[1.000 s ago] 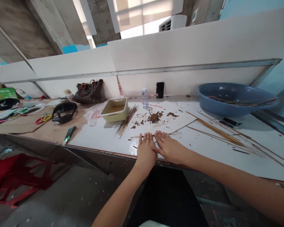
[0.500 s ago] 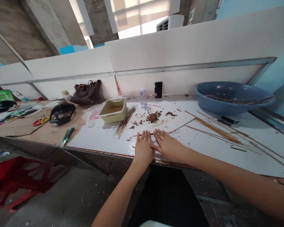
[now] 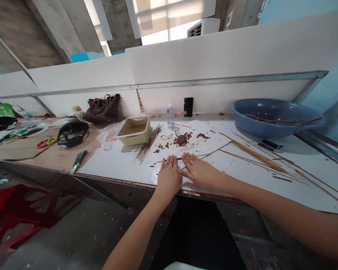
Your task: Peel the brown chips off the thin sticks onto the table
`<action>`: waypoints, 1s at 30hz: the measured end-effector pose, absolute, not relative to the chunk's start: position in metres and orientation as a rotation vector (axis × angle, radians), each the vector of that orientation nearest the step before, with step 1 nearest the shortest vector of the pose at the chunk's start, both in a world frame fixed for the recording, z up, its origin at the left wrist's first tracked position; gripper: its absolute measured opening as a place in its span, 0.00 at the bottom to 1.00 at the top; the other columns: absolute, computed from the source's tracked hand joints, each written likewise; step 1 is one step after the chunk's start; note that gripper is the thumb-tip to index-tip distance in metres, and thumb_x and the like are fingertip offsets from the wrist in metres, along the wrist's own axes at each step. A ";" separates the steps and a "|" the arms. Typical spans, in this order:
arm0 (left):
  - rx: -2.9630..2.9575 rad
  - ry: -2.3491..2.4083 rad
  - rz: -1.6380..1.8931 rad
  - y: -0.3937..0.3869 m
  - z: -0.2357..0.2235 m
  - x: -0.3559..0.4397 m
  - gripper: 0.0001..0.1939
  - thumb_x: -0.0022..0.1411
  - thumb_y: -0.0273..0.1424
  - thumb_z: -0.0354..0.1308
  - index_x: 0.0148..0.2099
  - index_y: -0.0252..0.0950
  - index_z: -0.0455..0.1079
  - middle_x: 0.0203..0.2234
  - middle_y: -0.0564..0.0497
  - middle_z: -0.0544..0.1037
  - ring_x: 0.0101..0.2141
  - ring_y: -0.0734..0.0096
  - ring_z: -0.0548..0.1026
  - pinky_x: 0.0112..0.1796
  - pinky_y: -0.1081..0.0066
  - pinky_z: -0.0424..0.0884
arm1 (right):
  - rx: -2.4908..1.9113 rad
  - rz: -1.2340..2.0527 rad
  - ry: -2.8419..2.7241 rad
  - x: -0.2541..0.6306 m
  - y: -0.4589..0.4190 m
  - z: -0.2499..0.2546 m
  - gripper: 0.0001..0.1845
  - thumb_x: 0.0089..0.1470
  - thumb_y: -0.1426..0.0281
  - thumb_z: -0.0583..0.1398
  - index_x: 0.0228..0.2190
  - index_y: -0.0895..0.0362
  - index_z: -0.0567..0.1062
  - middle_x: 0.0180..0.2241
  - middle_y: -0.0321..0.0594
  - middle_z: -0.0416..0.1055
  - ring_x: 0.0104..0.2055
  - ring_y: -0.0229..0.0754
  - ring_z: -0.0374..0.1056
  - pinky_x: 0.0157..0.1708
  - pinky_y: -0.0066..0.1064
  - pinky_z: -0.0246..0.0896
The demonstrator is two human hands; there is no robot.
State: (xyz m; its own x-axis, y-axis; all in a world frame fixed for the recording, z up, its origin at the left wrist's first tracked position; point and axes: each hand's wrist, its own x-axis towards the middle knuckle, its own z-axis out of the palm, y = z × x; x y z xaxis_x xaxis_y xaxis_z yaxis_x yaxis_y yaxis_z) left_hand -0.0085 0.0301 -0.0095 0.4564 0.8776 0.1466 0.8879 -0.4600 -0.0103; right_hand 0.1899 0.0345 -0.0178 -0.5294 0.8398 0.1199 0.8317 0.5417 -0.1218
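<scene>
My left hand (image 3: 169,175) lies flat near the table's front edge, fingers stretched forward. Beside it, my right hand (image 3: 202,171) is also flat, its thumb reaching the left hand. Under the fingers of both runs a thin stick (image 3: 204,154), its ends showing on either side; part of it is covered by the hands. Just beyond the fingertips sits a crumbly brown clump (image 3: 181,140) with brown bits scattered around it. To the left, a bundle of thin sticks (image 3: 150,145) leans by a pale yellow basin (image 3: 133,140) holding brownish liquid.
Brown sticks (image 3: 256,155) lie to the right, below a large blue tub (image 3: 278,125). A water bottle (image 3: 171,117) and a phone (image 3: 188,107) stand at the back. Further left are a handbag (image 3: 104,109), scissors (image 3: 47,141), green-handled cutters (image 3: 79,160) and a black headset (image 3: 72,134).
The view has shifted very slightly. Both hands stay flat over the stick, with hardly any visible movement.
</scene>
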 end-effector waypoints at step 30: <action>-2.608 -1.571 -0.155 0.029 -0.001 -0.013 0.32 0.80 0.30 0.41 0.79 0.23 0.60 0.75 0.32 0.66 0.76 0.52 0.64 0.78 0.47 0.50 | -1.347 0.038 -2.643 0.198 0.032 -0.017 0.49 0.78 0.45 0.47 0.76 0.75 0.58 0.76 0.73 0.53 0.80 0.64 0.51 0.78 0.60 0.52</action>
